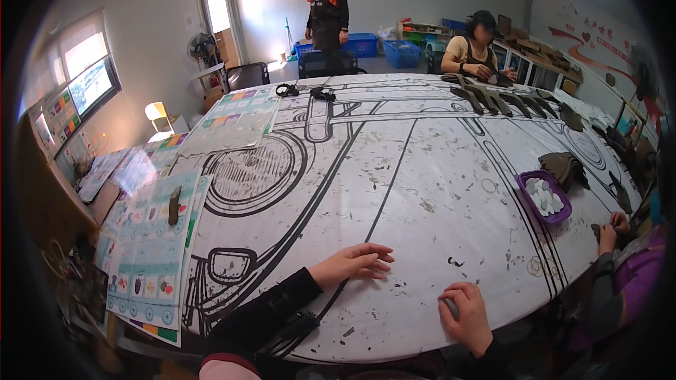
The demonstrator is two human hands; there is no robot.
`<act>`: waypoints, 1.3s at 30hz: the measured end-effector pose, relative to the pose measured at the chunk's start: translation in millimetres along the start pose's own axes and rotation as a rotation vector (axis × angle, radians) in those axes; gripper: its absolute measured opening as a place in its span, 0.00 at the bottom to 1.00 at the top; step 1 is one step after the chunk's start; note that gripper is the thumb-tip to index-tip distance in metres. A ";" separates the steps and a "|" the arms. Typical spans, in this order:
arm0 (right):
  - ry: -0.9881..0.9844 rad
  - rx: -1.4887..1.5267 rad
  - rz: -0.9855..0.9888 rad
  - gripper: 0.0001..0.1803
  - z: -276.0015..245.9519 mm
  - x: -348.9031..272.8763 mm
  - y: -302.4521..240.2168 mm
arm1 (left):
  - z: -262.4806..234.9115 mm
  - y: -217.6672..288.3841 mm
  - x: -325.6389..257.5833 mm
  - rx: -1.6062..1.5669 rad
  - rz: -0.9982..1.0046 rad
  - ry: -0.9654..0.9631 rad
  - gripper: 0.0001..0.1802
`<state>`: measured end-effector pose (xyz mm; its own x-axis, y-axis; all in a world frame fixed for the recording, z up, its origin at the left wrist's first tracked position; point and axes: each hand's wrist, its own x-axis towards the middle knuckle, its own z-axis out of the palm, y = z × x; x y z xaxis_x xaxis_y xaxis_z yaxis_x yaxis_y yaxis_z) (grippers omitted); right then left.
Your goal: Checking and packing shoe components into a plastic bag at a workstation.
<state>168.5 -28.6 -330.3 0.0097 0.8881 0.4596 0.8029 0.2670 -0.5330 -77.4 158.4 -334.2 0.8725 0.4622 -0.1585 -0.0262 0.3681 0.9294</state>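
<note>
My left hand hovers or rests over the white cloth with black line drawings; its fingers are stretched out and hold nothing. To its right, near the table's front edge, my right hand is curled around a small grey rounded piece. Part of that piece is hidden by the fingers, and its material cannot be told. Small dark scraps lie on the cloth between and beyond my hands.
A purple basket of white and grey pieces stands right, beside stacked olive-brown pieces. More olive-brown strips lie at the far right. Printed sheets cover the left. A co-worker's hands work at right; two people are beyond.
</note>
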 end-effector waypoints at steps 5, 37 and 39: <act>-0.020 -0.002 -0.017 0.11 -0.9 0.2 2.7 | 3.3 3.6 -1.8 -0.016 -0.014 0.009 0.22; -0.032 0.014 0.014 0.10 -2.1 0.7 1.1 | 0.9 0.8 0.3 0.030 0.000 -0.025 0.22; -0.025 0.002 0.010 0.10 -3.6 -0.2 3.2 | 2.1 -0.3 2.8 0.022 0.004 -0.024 0.22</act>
<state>173.3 -29.3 -329.6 0.0029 0.8999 0.4362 0.8017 0.2587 -0.5389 -73.9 157.9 -334.2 0.8839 0.4440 -0.1469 -0.0190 0.3480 0.9373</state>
